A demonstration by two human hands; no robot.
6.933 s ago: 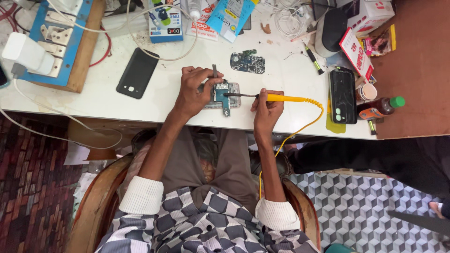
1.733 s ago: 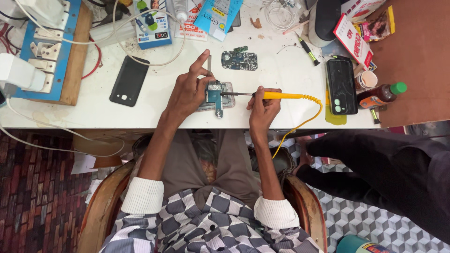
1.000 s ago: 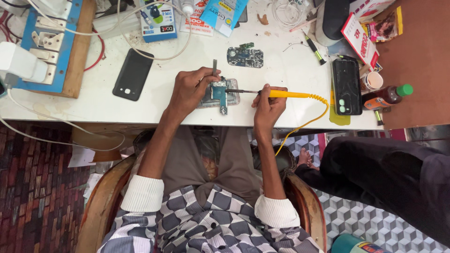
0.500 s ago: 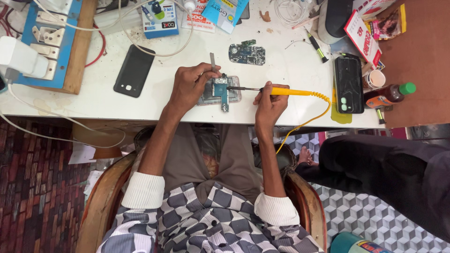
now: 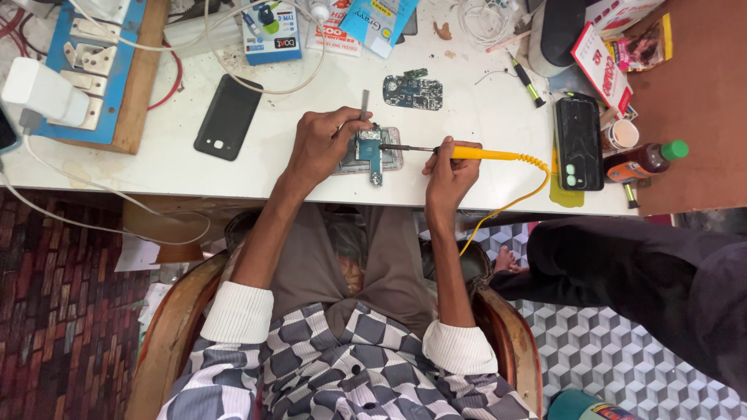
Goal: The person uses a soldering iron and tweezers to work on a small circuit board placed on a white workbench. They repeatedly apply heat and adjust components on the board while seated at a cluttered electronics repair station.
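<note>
A white bench (image 5: 156,167) runs across the far part of the scene, its top scuffed and evenly lit. Its right end meets a brown wooden surface (image 5: 700,93). Near it stands a wooden chair (image 5: 167,334) with curved arms. The floor on the left is red-brown brick-patterned (image 5: 54,311); on the right it is grey-and-white cube-patterned tile (image 5: 607,350).

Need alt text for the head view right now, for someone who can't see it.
A seated person's right hand holds a yellow soldering iron to an opened phone, which the left hand steadies with tweezers on a cluttered white table. A black phone lies to the left.
</note>
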